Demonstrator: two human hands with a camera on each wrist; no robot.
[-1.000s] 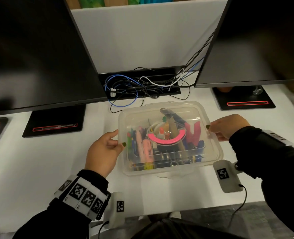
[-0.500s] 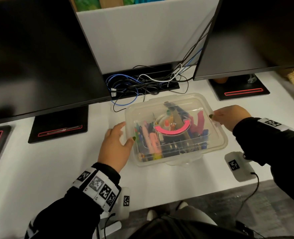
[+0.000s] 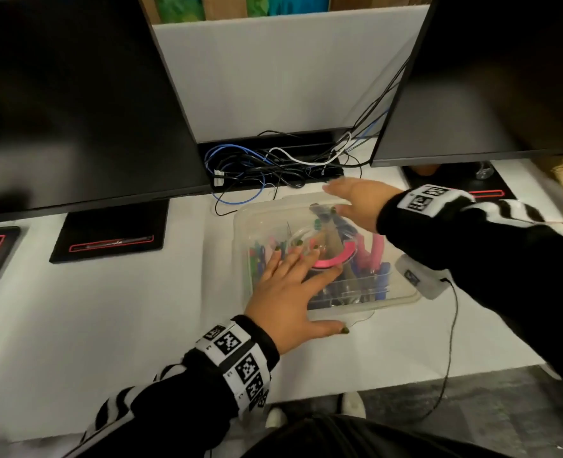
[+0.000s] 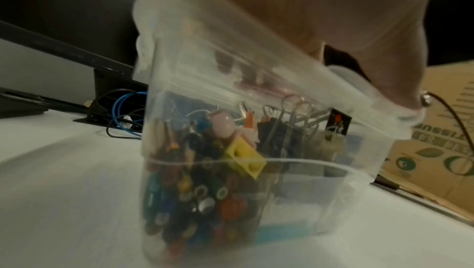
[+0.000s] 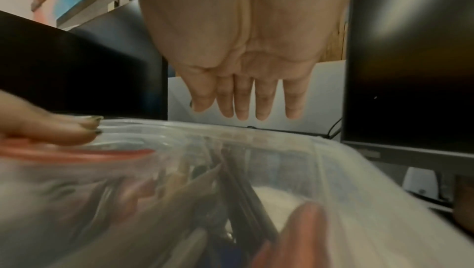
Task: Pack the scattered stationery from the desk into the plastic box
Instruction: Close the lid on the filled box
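The plastic box (image 3: 402,294) sat on the white desk (image 3: 108,319) directly in front of the person, between the two monitor stands, its clear lid (image 3: 257,219) already on and its long axis running left to right across the body. The left hand (image 3: 290,292) lay flat on the near-left part of that lid, fingers straight and spread, thumb reaching along the front edge; the box was directly beneath it, so any press meant pushing straight down. The right hand (image 3: 356,206) hung over the far-right part, fingers straight and close together, palm down; from the wrist view it looked just clear of the lid, though I could not be certain. The left was the nearer of the two, already touching. I judged the packing done and the lid about to be pressed shut. By my count: one box, one lid, two hands, one pink curved piece (image 3: 334,257) inside, one yellow sharpener (image 4: 246,159), several binder clips (image 4: 282,130) and a crowd of pens (image 4: 195,201) too jumbled to number. I saw no loose stationery left on the desk.
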